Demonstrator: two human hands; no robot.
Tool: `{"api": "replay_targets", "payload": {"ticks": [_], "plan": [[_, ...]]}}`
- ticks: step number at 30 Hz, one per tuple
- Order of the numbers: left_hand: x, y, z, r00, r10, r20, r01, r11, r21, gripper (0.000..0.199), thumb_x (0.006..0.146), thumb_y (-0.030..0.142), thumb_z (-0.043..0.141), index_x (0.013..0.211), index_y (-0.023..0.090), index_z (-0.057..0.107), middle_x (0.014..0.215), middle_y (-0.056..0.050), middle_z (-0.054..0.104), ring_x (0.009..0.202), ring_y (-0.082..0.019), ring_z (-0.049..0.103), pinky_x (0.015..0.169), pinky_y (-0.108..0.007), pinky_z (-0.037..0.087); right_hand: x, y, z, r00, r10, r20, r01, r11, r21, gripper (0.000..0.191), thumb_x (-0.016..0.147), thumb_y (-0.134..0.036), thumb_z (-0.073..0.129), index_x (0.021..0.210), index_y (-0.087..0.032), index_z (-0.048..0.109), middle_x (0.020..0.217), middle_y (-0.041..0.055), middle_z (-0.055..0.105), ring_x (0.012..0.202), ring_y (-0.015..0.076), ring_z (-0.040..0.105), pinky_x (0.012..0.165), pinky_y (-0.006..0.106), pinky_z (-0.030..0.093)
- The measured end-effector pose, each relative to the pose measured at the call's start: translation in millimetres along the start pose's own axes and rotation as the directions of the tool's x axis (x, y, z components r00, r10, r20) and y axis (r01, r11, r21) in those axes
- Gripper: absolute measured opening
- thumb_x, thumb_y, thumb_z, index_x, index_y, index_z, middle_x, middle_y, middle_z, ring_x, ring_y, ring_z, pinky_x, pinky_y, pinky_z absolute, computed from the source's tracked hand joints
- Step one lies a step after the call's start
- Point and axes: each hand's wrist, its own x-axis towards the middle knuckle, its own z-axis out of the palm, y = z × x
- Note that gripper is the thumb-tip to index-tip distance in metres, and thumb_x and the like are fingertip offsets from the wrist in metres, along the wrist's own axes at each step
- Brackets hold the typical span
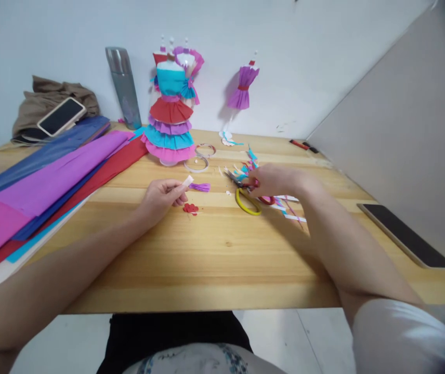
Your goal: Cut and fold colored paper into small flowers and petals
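Left hand [162, 198]: thumb and finger pinching white strip [187, 182], free end sticking out past the thumb, over the table [222, 265]. Purple piece [202, 187] just beyond it; red flower [190, 209] nearer the person, flat on the wood. Right hand [275, 179]: at the red handle of the scissors [232, 177]; can't tell if fingers are closed on it. Yellow loop [250, 212] just beside, scraps [252, 155] around. Farther back: 2 rings [196, 171], tiered dress [171, 111], 1 small purple dress [243, 83].

Pale strip [185, 183], tilted, in left fingers [175, 193]; scissors [233, 177], blades leftward, at right fingers [255, 174].
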Motion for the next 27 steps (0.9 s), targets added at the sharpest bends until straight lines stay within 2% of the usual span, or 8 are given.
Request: {"api": "replay_targets", "payload": {"ticks": [2, 6, 9, 12, 17, 20, 24, 27], "plan": [[-0.8, -0.1, 0.2, 1.000, 0.003, -0.016, -0.004, 1.000, -0.022, 0.041, 0.077, 0.056, 0.070, 0.068, 0.017, 0.070, 0.062, -0.004, 0.068, 0.053, -0.011, 0.060, 0.054, -0.024, 0.052, 4.6, 3.2, 8.4, 0.999, -0.019, 0.041, 0.015, 0.996, 0.082, 0.015, 0.069, -0.024, 0.076, 0.062, -0.020, 0.063, 0.051, 0.0013, 0.056, 0.050, 0.0150, 0.052, 0.055, 0.029, 0.035], [-2.3, -0.6, 1.3, 0.999, 0.041, -0.030, -0.041, 0.999, -0.017, 0.040, 0.079, 0.055, 0.069, 0.067, 0.017, 0.071, 0.061, -0.004, 0.069, 0.053, -0.012, 0.061, 0.053, -0.026, 0.053, 5.5, -0.8, 21.3, 0.996, -0.010, -0.092, 0.024, 0.988, 0.154, 0.024, 0.063, -0.016, 0.080, 0.062, -0.021, 0.057, 0.047, -0.0024, 0.045, 0.047, 0.0116, 0.043, 0.053, 0.030, 0.028], [-3.1, -0.3, 3.0, 0.998, 0.046, -0.042, -0.046, 0.999, -0.009, 0.037, 0.079, 0.054, 0.071, 0.072, 0.017, 0.073, 0.062, -0.003, 0.069, 0.053, -0.012, 0.062, 0.055, -0.026, 0.055, -2.0, -2.4, 25.7, 0.982, 0.011, -0.189, 0.031, 0.976, 0.216, 0.018, 0.070, -0.012, 0.075, 0.073, -0.020, 0.059, 0.054, -0.0006, 0.049, 0.053, 0.0132, 0.047, 0.057, 0.031, 0.029], [-3.8, 1.6, 4.4, 0.997, 0.030, -0.068, -0.032, 0.999, -0.017, 0.036, 0.078, 0.052, 0.073, 0.081, 0.017, 0.077, 0.062, -0.002, 0.070, 0.053, -0.012, 0.063, 0.056, -0.026, 0.056, -10.0, -3.5, 27.4, 0.975, 0.041, -0.220, 0.026, 0.956, 0.294, 0.016, 0.075, -0.016, 0.070, 0.089, -0.020, 0.062, 0.061, 0.0022, 0.057, 0.059, 0.0172, 0.052, 0.060, 0.031, 0.031], [-3.2, 10.7, 6.0, 0.993, 0.005, -0.117, -0.004, 1.000, 0.013, 0.035, 0.076, 0.051, 0.075, 0.084, 0.017, 0.077, 0.063, -0.002, 0.069, 0.056, -0.012, 0.064, 0.061, -0.027, 0.058, -18.0, -14.6, 28.6, 0.934, 0.111, -0.340, 0.068, 0.878, 0.474, 0.037, 0.083, -0.028, 0.059, 0.118, -0.015, 0.058, 0.078, 0.0064, 0.066, 0.066, 0.0199, 0.057, 0.062, 0.030, 0.036], [2.6, 19.6, 10.0, 0.992, 0.038, -0.122, -0.034, 0.999, 0.033, 0.038, 0.075, 0.052, 0.075, 0.088, 0.016, 0.077, 0.068, -0.003, 0.072, 0.062, -0.013, 0.065, 0.065, -0.028, 0.059, -22.3, -23.2, 25.6, 0.914, 0.109, -0.391, 0.222, 0.672, 0.706, 0.049, 0.077, -0.036, 0.069, 0.120, -0.014, 0.057, 0.074, 0.0019, 0.064, 0.064, 0.0169, 0.055, 0.061, 0.028, 0.039], [21.0, 35.2, 20.5, 0.974, 0.172, -0.149, -0.153, 0.980, 0.127, 0.036, 0.078, 0.051, 0.071, 0.085, 0.016, 0.076, 0.073, -0.004, 0.073, 0.067, -0.015, 0.065, 0.065, -0.028, 0.055, -27.3, -32.1, 22.0, 0.898, 0.075, -0.433, 0.405, 0.240, 0.882, 0.048, 0.070, -0.048, 0.078, 0.103, -0.019, 0.057, 0.076, -0.0006, 0.063, 0.064, 0.0141, 0.056, 0.058, 0.026, 0.043], [39.9, 48.0, 29.2, 0.943, 0.293, -0.157, -0.250, 0.937, 0.245, 0.031, 0.084, 0.045, 0.065, 0.083, 0.016, 0.076, 0.074, -0.003, 0.072, 0.068, -0.015, 0.063, 0.065, -0.026, 0.050, -26.2, -36.6, 27.0, 0.874, 0.036, -0.484, 0.479, 0.099, 0.872, 0.047, 0.078, -0.064, 0.067, 0.086, -0.021, 0.052, 0.071, -0.0018, 0.058, 0.059, 0.0127, 0.054, 0.057, 0.027, 0.046]]}}
